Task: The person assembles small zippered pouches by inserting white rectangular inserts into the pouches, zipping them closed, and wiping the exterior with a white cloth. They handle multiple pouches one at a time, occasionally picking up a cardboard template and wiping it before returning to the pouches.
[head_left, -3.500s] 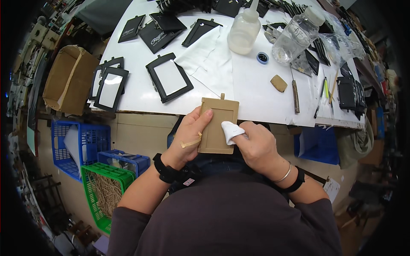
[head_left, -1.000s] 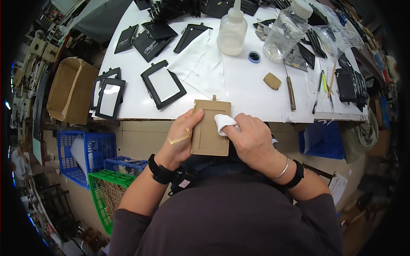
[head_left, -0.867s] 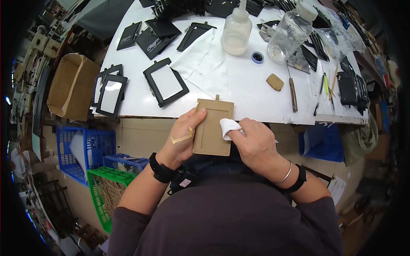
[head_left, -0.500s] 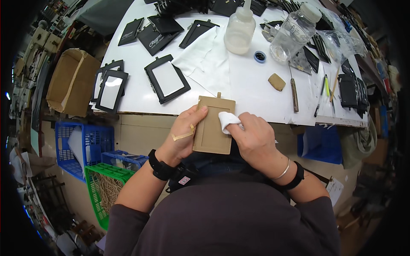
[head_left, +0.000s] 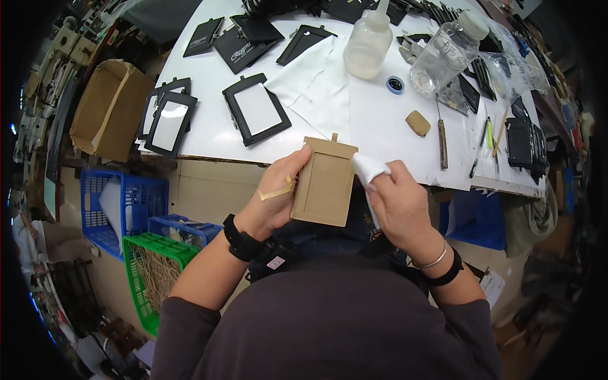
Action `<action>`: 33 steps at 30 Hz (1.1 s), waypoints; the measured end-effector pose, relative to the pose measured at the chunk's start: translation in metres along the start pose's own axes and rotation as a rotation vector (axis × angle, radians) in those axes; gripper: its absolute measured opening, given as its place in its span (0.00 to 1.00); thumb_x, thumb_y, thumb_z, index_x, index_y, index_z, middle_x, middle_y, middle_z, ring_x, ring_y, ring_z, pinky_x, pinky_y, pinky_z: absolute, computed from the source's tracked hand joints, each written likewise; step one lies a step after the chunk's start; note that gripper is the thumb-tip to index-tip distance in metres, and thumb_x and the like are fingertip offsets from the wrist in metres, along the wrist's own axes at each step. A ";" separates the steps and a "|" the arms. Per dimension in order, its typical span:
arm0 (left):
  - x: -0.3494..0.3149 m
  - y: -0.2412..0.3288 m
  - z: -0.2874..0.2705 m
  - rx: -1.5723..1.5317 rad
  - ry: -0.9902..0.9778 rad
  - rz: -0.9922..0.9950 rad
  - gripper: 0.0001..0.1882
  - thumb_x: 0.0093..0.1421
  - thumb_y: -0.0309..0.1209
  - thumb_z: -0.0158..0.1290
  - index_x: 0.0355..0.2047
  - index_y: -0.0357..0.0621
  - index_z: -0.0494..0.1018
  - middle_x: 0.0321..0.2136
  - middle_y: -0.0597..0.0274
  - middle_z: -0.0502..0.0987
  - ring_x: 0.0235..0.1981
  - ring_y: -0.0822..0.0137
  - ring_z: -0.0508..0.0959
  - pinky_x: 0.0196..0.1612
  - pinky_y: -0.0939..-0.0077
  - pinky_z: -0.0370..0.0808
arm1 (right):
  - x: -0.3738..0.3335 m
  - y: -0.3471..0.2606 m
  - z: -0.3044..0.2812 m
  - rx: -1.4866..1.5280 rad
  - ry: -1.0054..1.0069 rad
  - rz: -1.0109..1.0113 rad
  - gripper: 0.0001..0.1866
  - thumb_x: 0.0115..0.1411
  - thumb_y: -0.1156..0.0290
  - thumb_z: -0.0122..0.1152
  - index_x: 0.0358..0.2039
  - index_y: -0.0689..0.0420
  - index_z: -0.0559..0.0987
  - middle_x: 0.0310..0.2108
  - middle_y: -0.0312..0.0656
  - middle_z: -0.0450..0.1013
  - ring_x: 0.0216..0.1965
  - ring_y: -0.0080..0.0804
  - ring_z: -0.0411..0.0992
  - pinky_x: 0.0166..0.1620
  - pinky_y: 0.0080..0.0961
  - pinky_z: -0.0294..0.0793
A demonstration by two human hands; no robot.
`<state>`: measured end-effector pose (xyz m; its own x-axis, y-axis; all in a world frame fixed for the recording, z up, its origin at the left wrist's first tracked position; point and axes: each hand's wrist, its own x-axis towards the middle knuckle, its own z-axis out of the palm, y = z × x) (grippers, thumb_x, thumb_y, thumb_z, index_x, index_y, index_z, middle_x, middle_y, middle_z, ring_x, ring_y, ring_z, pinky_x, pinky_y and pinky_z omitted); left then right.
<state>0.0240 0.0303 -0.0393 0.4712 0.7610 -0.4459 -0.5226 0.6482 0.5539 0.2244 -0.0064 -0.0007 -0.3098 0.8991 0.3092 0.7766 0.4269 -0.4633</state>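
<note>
My left hand is closed on the left edge of a tan badge holder, thumb on its front. The holder has a raised frame round a recessed panel and a short tab at its top. A white cloth is pinched in my right hand, and a fold of it touches or nearly touches the holder's right edge. On the table beyond my hands, black badge holders with pale windows lie at the left. Another white cloth is spread behind the tan holder.
On the white table stand a squeeze bottle and a clear jar. A tan block, an awl and pens lie to the right. Below are a cardboard box, blue crates and a green basket.
My right hand has moved right with the cloth, off the holder's front to its right edge. The tan holder has shifted slightly right in my left hand's grip. The whole view has shifted a little.
</note>
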 end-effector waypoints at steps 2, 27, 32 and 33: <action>0.000 0.000 0.003 0.013 0.001 0.001 0.20 0.66 0.38 0.37 0.48 0.32 0.65 0.41 0.52 0.73 0.39 0.66 0.77 0.41 0.72 0.76 | -0.005 0.003 0.009 -0.027 -0.014 -0.224 0.09 0.45 0.72 0.57 0.31 0.54 0.77 0.26 0.40 0.65 0.27 0.34 0.68 0.28 0.27 0.68; 0.003 -0.004 -0.001 0.063 -0.007 0.029 0.18 0.66 0.39 0.39 0.46 0.35 0.66 0.39 0.56 0.74 0.38 0.68 0.76 0.41 0.73 0.75 | 0.001 0.005 -0.002 -0.190 0.139 -0.127 0.08 0.42 0.77 0.57 0.27 0.56 0.75 0.21 0.38 0.60 0.24 0.33 0.64 0.25 0.27 0.65; -0.007 -0.011 0.003 0.122 0.089 0.136 0.16 0.65 0.38 0.41 0.43 0.38 0.67 0.35 0.60 0.74 0.33 0.71 0.76 0.36 0.76 0.76 | 0.002 -0.007 0.028 -0.173 0.055 -0.241 0.09 0.43 0.78 0.55 0.28 0.55 0.74 0.21 0.39 0.60 0.24 0.34 0.64 0.24 0.28 0.65; -0.009 -0.019 0.002 0.093 0.076 0.121 0.15 0.65 0.38 0.42 0.42 0.39 0.68 0.34 0.61 0.74 0.32 0.71 0.75 0.35 0.76 0.75 | 0.001 -0.007 0.029 -0.177 0.027 -0.269 0.09 0.43 0.78 0.55 0.28 0.55 0.74 0.21 0.40 0.61 0.24 0.34 0.65 0.24 0.29 0.65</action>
<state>0.0317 0.0113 -0.0445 0.3514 0.8356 -0.4221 -0.5026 0.5488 0.6680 0.2032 -0.0060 -0.0212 -0.5041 0.7527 0.4236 0.7529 0.6232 -0.2116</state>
